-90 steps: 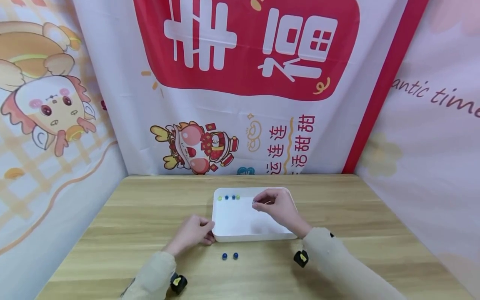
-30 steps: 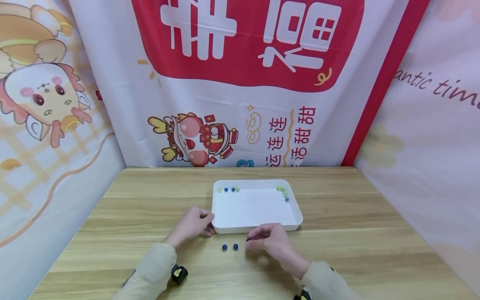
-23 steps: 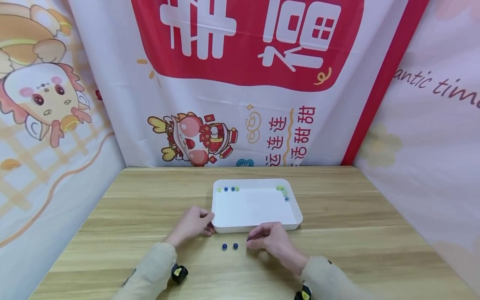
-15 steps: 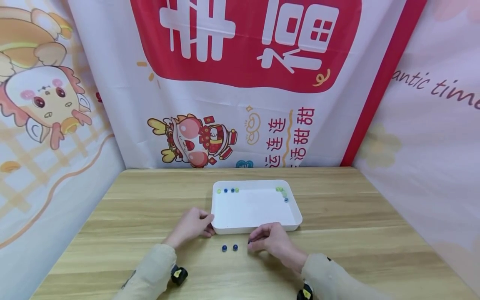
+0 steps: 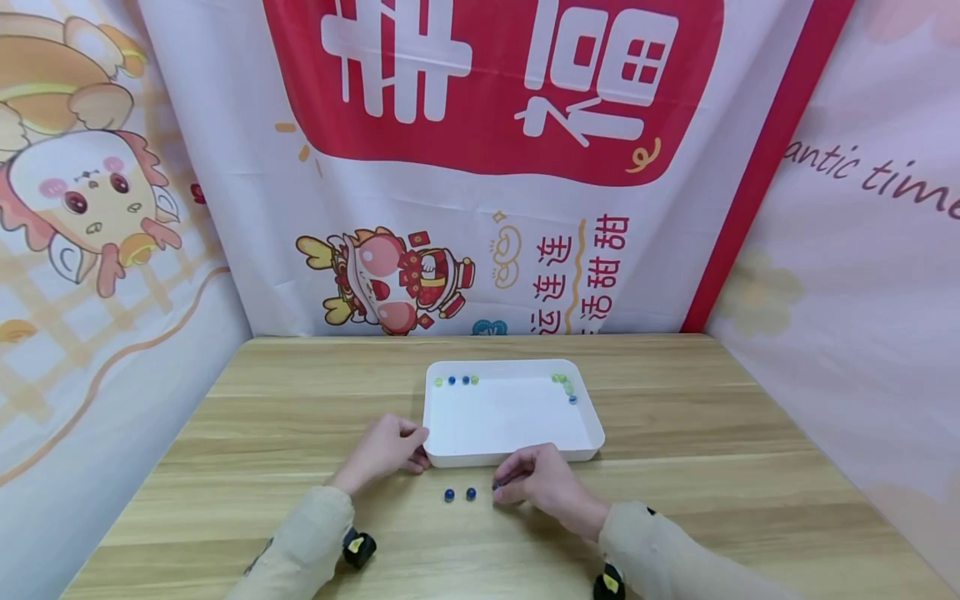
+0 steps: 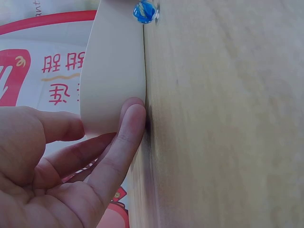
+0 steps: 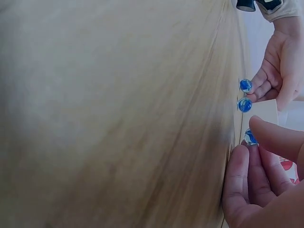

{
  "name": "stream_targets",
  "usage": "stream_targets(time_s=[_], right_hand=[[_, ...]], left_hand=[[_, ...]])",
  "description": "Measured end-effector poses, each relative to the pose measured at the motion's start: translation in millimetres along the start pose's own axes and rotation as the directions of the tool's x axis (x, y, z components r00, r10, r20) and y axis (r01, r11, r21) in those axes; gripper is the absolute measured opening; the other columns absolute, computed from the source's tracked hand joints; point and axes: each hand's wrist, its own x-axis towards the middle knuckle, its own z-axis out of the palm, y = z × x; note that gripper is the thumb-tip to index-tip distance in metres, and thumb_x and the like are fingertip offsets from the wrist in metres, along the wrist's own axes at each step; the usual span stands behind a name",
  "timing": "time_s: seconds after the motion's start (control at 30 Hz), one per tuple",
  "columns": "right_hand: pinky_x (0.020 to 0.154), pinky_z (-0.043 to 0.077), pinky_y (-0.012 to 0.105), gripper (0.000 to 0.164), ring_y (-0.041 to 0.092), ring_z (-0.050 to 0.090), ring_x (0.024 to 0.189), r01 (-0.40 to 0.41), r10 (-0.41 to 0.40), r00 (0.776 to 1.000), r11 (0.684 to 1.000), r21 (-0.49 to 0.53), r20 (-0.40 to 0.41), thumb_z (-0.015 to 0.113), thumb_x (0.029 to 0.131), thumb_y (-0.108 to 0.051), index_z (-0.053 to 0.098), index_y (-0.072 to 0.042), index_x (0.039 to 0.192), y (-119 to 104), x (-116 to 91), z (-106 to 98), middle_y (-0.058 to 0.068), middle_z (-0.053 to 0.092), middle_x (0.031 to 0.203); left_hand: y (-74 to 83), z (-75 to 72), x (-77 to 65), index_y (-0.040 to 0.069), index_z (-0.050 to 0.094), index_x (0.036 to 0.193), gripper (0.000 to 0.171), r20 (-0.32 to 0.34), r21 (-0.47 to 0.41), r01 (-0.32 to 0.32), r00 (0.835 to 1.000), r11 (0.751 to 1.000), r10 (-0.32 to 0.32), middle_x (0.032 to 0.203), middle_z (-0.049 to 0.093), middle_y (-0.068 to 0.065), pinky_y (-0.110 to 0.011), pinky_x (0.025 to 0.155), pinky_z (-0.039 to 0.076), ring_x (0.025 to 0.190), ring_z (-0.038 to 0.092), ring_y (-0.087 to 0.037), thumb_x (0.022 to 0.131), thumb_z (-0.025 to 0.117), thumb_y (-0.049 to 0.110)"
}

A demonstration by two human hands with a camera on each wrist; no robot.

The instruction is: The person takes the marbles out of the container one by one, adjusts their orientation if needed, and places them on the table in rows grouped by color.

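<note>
My left hand grips the near left corner of a white tray, thumb at the rim and fingers against its side. In front of the tray, two blue marbles, a left one and a right one, sit apart on the table. Just right of them, my right hand pinches a clear blue-swirled marble between thumb and fingers, low over the wood; whether it touches the table I cannot tell. Inside the tray, yellow-green and blue marbles line the far left, and several more, including a blue one, curve along the far right corner.
A wooden table carries everything. Printed cloth hangs behind its far edge, with more cloth at both sides. A black wrist camera is strapped at the left sleeve, another at the right.
Three seconds ago my right hand was above the tray, holding a small item. It has come down to the table in front and now pinches a blue marble there. The left hand stays put.
</note>
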Motion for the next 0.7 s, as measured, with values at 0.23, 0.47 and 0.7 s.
stream_targets(time_s=[0.23,0.47,0.7], right_hand=[[0.060,0.052,0.024,0.027,0.018,0.064,0.075,0.004,-0.004,1.000,0.999,-0.041,0.002,0.085,0.069,0.003,0.072,0.000,0.093,-1.2,1.0,1.8,0.009,0.071,0.086],[0.061,0.051,0.026,0.025,0.019,0.063,0.074,0.020,-0.019,1.000,0.995,-0.097,0.007,0.085,0.069,0.003,0.073,-0.004,0.089,0.0,1.6,3.9,0.006,0.070,0.084],[0.063,0.052,0.028,0.023,0.019,0.062,0.075,0.050,-0.052,0.999,0.986,-0.158,-0.006,0.085,0.068,0.003,0.073,-0.007,0.085,2.9,3.5,6.2,0.002,0.069,0.082]], left_hand=[[0.3,-0.7,-0.6,-0.003,0.073,0.090,0.025,0.001,-0.007,-0.002,1.000,1.000,0.002,0.076,0.068,-0.010,-0.032,0.064,0.061,0.068,0.068,-0.022,0.101,0.055,0.010],[1.0,0.1,-1.4,-0.003,0.073,0.090,0.024,-0.003,-0.001,0.001,1.000,1.000,-0.001,0.075,0.068,-0.010,-0.032,0.064,0.061,0.068,0.068,-0.022,0.101,0.055,0.009],[1.2,1.3,-1.1,-0.002,0.073,0.090,0.024,-0.003,0.007,0.007,1.000,1.000,-0.007,0.075,0.068,-0.010,-0.032,0.063,0.061,0.068,0.068,-0.022,0.101,0.055,0.010]])
